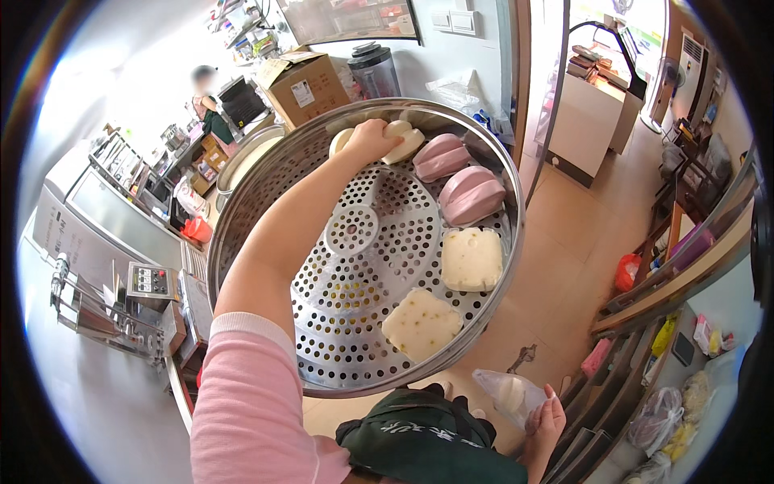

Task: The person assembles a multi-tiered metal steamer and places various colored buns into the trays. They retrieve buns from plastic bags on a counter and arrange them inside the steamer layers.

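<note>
My left hand (370, 142) reaches into a large round steel steamer tray (320, 339) with a perforated floor. Its thumb and fingers close around the near end of a white steamed bun (404, 142) by the far rim; another white bun (340, 143) is partly hidden beside the hand. Along the right side lie two pink-mauve buns (471, 195) with grooved tops. Closer to me are a square cream cake (471, 259) and a second speckled cream cake (422, 325). Low on the right, my right hand (547, 412) holds a clear plastic bag (499, 387) with a pale bun inside.
Behind the tray stand a cardboard box (311, 85) and a dark lidded container (373, 69). A pale-filled round pan (248, 158) is to the left. Another person (208, 109) stands at the far counter. Shelves with bagged goods (656, 423) line the right; a doorway opens to a display counter (585, 121).
</note>
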A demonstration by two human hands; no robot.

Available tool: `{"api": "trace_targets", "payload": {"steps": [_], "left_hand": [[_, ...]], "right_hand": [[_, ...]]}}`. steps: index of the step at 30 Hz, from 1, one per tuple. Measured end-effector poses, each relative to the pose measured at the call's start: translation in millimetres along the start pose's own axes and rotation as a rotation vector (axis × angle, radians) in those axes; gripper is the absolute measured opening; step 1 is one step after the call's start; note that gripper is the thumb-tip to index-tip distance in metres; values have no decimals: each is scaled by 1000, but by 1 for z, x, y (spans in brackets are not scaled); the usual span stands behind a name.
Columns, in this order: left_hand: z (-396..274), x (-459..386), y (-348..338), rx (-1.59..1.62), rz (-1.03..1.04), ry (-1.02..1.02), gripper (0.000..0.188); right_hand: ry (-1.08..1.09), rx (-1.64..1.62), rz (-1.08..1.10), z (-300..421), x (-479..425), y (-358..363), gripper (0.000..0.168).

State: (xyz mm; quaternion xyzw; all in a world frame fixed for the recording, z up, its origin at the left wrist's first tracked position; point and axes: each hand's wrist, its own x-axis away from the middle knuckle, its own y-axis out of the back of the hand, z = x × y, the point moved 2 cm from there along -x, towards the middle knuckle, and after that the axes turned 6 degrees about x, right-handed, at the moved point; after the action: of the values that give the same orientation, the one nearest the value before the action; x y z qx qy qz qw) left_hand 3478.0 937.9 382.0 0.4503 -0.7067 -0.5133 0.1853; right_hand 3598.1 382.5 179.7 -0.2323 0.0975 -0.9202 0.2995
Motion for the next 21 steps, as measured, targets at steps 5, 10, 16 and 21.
{"api": "trace_targets", "payload": {"steps": [5, 10, 16, 21], "left_hand": [[4, 11, 0, -109, -10, 18, 39], [5, 17, 29, -213, -269, 45, 42], [64, 8, 31, -263, 15, 196, 61], [51, 6, 28, -329, 32, 234, 62]], "right_hand": [[-20, -16, 27, -1, 2, -6, 32], [-6, 32, 3, -2, -2, -4, 32], [-12, 23, -14, -2, -4, 2, 33], [-8, 10, -11, 2, -5, 7, 32]]}}
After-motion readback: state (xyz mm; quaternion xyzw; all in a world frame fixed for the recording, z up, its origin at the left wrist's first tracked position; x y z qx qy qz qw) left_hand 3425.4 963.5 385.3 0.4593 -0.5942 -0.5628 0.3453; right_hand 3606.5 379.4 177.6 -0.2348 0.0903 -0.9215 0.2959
